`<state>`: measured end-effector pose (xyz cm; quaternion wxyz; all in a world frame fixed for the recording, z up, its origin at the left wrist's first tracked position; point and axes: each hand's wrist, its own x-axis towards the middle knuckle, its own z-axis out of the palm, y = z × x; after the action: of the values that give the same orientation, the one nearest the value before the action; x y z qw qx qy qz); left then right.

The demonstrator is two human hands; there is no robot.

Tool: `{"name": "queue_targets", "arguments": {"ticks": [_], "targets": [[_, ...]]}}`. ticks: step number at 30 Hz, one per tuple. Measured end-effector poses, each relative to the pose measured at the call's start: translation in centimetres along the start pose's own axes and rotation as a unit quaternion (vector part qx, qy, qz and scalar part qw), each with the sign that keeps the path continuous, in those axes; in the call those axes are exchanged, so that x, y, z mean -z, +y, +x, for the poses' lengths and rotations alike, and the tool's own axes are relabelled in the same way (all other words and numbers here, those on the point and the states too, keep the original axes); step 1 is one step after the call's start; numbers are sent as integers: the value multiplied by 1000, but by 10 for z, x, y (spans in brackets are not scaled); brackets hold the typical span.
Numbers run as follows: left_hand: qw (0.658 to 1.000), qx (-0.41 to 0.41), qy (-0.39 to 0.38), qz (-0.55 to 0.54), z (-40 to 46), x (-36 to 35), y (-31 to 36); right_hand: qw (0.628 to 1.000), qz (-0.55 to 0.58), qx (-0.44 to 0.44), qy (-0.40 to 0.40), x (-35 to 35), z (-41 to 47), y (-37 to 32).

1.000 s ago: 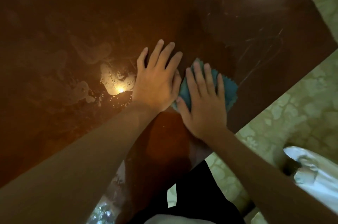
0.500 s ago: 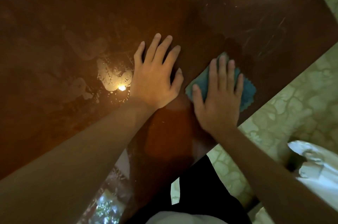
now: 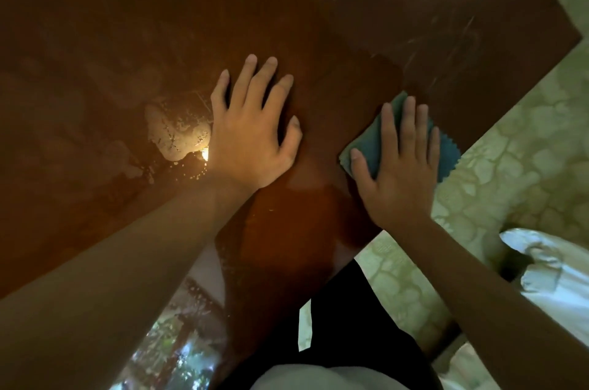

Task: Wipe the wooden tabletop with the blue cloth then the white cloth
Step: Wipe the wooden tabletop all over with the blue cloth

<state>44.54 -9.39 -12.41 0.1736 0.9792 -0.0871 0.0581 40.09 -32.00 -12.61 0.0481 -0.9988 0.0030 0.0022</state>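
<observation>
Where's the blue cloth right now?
In the head view, the blue cloth lies flat under the right hand at the tabletop's right edge, one corner past it over the floor; the left hand rests apart.

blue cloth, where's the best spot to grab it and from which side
Pinch the blue cloth at its zigzag edge, which sticks out past the tabletop rim on the right. It lies flat under the right hand, so coming from the right probably gives a grip underneath without lifting the palm.
</observation>
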Motion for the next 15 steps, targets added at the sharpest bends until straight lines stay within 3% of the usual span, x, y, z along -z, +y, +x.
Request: {"name": "queue_targets", "arguments": {"ticks": [3, 8, 11, 15], "targets": [[1000, 3, -5, 0, 0, 1, 1, 1000, -5, -24, 7, -2, -22, -22], [1000, -2, -2, -5, -1, 1, -1, 998, 18, 63, -22, -7, -69, -50], [1000, -2, -4, -7, -2, 1, -1, 994, 19, 104, -18, -7, -53, -34], [1000, 2, -6, -14, -1, 1, -2, 998, 14, 60, -6, -3, 7, -2]]}}
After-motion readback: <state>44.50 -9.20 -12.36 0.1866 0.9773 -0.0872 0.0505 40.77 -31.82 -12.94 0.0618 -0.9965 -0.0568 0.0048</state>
